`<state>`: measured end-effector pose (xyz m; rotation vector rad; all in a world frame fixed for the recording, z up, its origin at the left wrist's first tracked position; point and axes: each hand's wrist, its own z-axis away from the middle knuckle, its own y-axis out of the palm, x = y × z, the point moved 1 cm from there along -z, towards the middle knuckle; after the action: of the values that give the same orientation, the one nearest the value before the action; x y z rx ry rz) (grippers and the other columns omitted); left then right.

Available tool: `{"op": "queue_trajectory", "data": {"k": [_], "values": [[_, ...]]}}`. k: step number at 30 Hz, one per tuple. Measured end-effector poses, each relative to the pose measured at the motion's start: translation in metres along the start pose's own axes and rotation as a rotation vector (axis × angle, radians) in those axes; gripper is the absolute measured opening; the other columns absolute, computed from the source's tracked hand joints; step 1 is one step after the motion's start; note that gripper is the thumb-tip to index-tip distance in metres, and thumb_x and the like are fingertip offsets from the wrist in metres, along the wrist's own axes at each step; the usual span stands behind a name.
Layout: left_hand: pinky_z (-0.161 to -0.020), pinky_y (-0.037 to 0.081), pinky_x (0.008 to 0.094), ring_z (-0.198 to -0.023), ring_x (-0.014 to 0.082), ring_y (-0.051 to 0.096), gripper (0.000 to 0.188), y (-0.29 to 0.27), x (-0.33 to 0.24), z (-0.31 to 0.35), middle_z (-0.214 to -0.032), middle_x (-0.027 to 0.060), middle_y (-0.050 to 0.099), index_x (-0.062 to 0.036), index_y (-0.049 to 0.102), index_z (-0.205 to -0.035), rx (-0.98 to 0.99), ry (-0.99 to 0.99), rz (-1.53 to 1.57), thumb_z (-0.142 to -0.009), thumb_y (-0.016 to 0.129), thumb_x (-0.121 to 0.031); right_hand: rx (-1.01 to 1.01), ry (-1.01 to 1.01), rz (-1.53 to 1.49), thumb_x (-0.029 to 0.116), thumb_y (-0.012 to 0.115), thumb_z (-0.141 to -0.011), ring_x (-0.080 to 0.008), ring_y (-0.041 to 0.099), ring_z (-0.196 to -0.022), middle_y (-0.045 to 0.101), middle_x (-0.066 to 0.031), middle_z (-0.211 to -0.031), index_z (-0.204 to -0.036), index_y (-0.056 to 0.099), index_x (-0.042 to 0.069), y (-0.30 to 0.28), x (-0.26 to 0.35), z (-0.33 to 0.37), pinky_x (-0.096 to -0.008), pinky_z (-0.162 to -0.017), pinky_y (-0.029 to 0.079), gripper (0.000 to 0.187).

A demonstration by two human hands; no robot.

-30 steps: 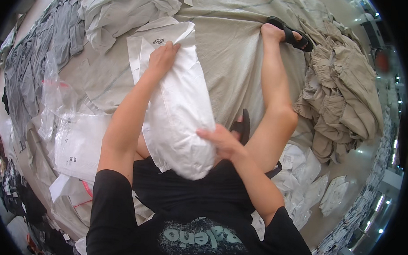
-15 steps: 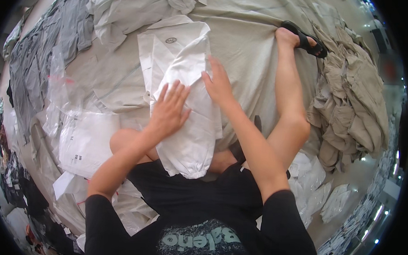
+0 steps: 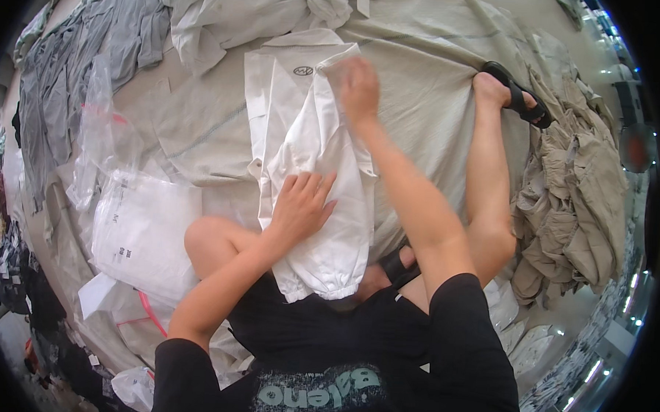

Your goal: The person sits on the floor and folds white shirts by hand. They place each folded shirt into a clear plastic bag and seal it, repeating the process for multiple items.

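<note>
A white jacket lies face down in front of me, its collar end away from me and a small dark oval emblem below the collar. Its sleeves are folded inward lengthwise, and their gathered cuffs reach my lap. My left hand rests on the folded sleeves, palm down, with its fingers loosely spread. At the far right shoulder, my right hand is slightly blurred. Its fingers are curled at the folded edge and appear to pinch the cloth, though the fingertips are partly hidden.
A beige cloth spreads beneath the jacket. Clear plastic bags lie at my left. Grey garments and a pale heap sit at the far left, khaki garments at the right. My sandalled foot stretches out far right.
My right hand has moved away from me, from the sleeve's side to the shoulder fold, and its fingers have curled. My left hand still rests on the sleeves. The whole view has shifted slightly.
</note>
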<state>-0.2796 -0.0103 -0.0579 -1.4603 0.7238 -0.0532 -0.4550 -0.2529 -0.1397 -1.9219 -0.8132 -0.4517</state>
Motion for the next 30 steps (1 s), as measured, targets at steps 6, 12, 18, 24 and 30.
{"op": "queue_trajectory", "data": {"k": [6,12,18,24,30], "values": [[-0.090,0.045,0.0438,-0.105,0.0319,0.061,0.050,0.006,0.030,-0.033,-0.109,0.0129,0.064,-0.0058,0.066,-0.136,-0.274,-0.042,0.051,-0.092,0.079,-0.025,-0.052,0.506,-0.006,0.038,0.080,-0.093,-0.0364,0.068,-0.118,0.073,-0.0133,-0.125,-0.133,0.066,0.006,-0.021,-0.021,-0.040,-0.0496,-0.103,0.053,0.053],[-0.099,0.051,0.0480,-0.111,0.0393,0.066,0.043,-0.003,0.125,-0.115,-0.120,0.0200,0.070,0.0002,0.067,-0.135,-0.451,-0.479,0.174,-0.100,0.072,-0.023,0.344,0.330,0.178,0.039,0.078,-0.095,-0.0326,0.074,-0.095,0.078,-0.0143,-0.110,-0.131,0.069,0.002,-0.009,0.024,-0.013,-0.0446,-0.089,0.058,0.053],[-0.100,0.055,0.0389,-0.114,0.0261,0.071,0.047,0.007,0.144,-0.149,-0.130,0.0171,0.075,-0.0016,0.065,-0.145,-0.005,-0.419,0.987,-0.105,0.067,-0.028,0.245,0.477,-0.829,0.021,0.074,-0.101,-0.0097,0.066,-0.086,0.076,-0.0048,-0.095,-0.124,0.073,-0.002,-0.006,0.058,-0.008,-0.0278,-0.079,0.054,0.033],[-0.090,0.062,0.0341,-0.107,0.0174,0.075,0.038,-0.003,0.154,-0.154,-0.129,0.0096,0.074,-0.0020,0.064,-0.143,0.143,-0.723,1.499,-0.109,0.061,-0.019,0.069,0.362,-0.394,0.026,0.072,-0.102,-0.0295,0.076,-0.097,0.079,-0.0176,-0.107,-0.124,0.073,0.001,0.028,0.048,0.005,-0.0401,-0.089,0.058,0.034],[-0.082,0.054,0.0427,-0.093,0.0281,0.069,0.044,-0.025,0.080,-0.087,-0.097,0.0126,0.069,-0.0035,0.066,-0.142,-0.231,-0.067,-0.091,-0.101,0.066,-0.018,0.099,0.351,-0.089,0.034,0.074,-0.098,-0.0396,0.074,-0.103,0.078,-0.0189,-0.111,-0.125,0.071,0.005,0.046,0.038,0.013,-0.0492,-0.090,0.057,0.039]]}}
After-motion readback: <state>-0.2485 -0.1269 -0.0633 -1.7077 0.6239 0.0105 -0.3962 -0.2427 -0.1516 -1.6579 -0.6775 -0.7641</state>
